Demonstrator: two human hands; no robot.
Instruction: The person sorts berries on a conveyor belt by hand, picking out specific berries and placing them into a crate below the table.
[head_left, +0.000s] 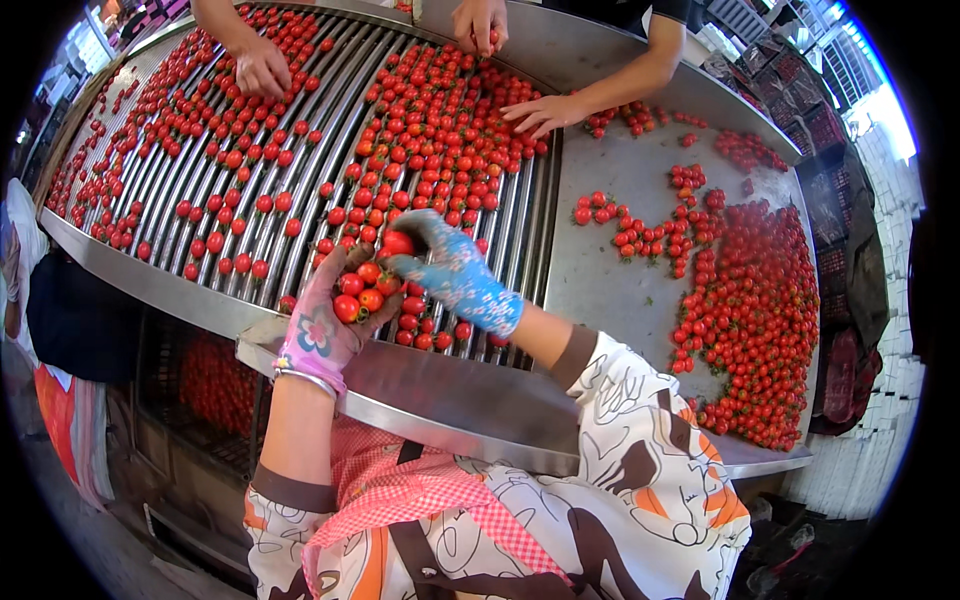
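On our left hand (335, 322) we wear a pink fabric glove (308, 345) printed with a grey-blue flower; a thin silvery band (308, 377) circles the wrist behind it. Our right hand (455, 272) wears a grey-tipped blue fabric glove (480, 295) with pale flowers. Behind each hand, dark brown cuffs (576, 358) finish white sleeves (615, 400) patterned with black lines and orange patches.

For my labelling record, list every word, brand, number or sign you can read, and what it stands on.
No readable text.
Pink glove and blue glove: flower prints, no lettering seen.
Right sleeve: scribbled marks, too small to read.
Stacked crates at upper right: too blurred to tell.
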